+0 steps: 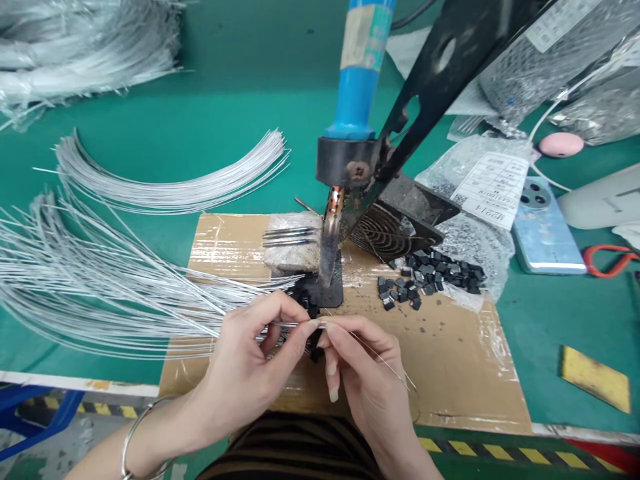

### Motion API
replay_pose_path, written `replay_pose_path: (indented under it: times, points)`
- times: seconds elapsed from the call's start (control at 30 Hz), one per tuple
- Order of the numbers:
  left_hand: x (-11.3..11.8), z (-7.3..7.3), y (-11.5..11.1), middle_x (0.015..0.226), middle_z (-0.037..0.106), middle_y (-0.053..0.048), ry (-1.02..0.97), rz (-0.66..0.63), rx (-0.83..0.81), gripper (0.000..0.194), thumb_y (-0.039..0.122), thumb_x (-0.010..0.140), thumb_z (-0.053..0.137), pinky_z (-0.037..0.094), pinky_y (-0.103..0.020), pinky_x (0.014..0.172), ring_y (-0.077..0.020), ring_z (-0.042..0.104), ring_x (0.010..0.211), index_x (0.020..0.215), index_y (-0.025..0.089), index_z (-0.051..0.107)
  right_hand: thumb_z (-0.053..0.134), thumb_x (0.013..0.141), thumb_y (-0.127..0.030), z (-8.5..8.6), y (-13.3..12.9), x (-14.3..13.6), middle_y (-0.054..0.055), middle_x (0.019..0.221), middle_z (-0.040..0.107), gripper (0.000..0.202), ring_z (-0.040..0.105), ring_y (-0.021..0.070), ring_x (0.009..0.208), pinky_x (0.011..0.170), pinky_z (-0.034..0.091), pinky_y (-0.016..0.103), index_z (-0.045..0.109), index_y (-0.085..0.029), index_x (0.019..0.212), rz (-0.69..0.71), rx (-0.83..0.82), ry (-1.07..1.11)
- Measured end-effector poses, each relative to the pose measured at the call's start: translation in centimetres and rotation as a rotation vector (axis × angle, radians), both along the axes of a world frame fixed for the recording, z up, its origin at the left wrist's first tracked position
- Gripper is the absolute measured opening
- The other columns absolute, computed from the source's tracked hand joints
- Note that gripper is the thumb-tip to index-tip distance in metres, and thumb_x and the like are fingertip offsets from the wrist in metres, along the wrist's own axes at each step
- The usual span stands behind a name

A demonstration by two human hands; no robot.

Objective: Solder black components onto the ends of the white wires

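Observation:
Just in front of the soldering iron, my left hand [250, 350] pinches a thin grey wire [286, 325] between thumb and forefinger. The tips of my right hand [367, 363] meet it there, pinched at the wire's end; a small part between them is too covered to identify. A fine bare strand [383, 361] trails over the right palm. Above my fingers, the blue-handled soldering iron [356, 100] points downward in a black metal stand [415, 100]. Many long grey wires [125, 293] fan out at my left, their ends near the iron tip.
Small black connectors [435, 270] are heaped right of the iron, on cardboard [460, 360]. Behind the iron sits a black fan [385, 230]. Another wire bundle [175, 193] lies back left. At right are a blue phone [547, 233], red-handled scissors [603, 260] and a yellow sponge [595, 379].

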State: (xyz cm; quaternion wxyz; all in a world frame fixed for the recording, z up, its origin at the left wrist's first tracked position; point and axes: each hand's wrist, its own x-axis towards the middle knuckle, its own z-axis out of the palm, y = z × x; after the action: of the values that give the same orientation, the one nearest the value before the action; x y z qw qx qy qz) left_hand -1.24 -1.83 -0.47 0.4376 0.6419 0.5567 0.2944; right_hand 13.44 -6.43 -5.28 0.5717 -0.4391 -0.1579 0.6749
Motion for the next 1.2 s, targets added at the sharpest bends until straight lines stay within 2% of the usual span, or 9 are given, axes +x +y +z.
replay_pose_path:
  times: [0.23,0.47,0.73,0.93,1.2]
  points:
    - [-0.05,0.06,0.01,0.061,0.056,0.007,-0.022,-0.017,-0.049,0.017,0.015,0.091,0.067,0.035,-0.020,0.049,-0.0081,0.041,0.053,0.075,0.020,0.069,0.093,0.081,-0.041,0.33,0.33,0.34,0.000,0.059,0.072,0.021,0.057,0.0051,0.034,0.034,0.044,0.007,0.087,-0.021,0.078,0.025,-0.063,0.044]
    - [-0.34,0.25,-0.06,0.062,0.060,0.003,-0.014,-0.017,-0.143,0.017,0.021,0.090,0.066,0.037,-0.024,0.053,-0.0116,0.046,0.056,0.074,0.019,0.069,0.091,0.083,-0.041,0.12,0.05,0.58,0.000,0.058,0.071,0.023,0.054,0.0067,0.035,0.032,0.045,0.012,0.085,-0.020,0.076,0.042,-0.101,0.056]
    - [-0.50,0.02,0.23,0.061,0.059,0.002,-0.033,-0.033,-0.208,0.017,0.025,0.091,0.065,0.034,-0.025,0.050,-0.0116,0.045,0.054,0.075,0.018,0.068,0.090,0.083,-0.042,0.21,0.40,0.89,0.001,0.061,0.072,0.026,0.052,0.0074,0.038,0.032,0.046,0.016,0.083,-0.018,0.076,0.111,-0.098,0.063]
    - [-0.36,-0.34,-0.08,0.066,0.066,0.000,-0.009,-0.007,-0.158,0.015,0.025,0.092,0.066,0.037,-0.025,0.052,-0.0125,0.050,0.056,0.079,0.018,0.071,0.089,0.086,-0.041,0.07,0.23,0.65,0.000,0.061,0.071,0.022,0.055,0.0073,0.039,0.033,0.048,0.013,0.086,-0.019,0.082,0.086,-0.094,0.088]
    - [0.13,-0.55,-0.40,0.061,0.062,0.004,0.008,0.047,-0.022,0.014,0.017,0.090,0.068,0.035,-0.022,0.050,-0.0091,0.042,0.052,0.076,0.019,0.071,0.091,0.083,-0.041,0.22,0.25,0.15,0.000,0.059,0.071,0.022,0.055,0.0069,0.035,0.032,0.047,0.012,0.087,-0.019,0.082,0.026,-0.111,0.080]
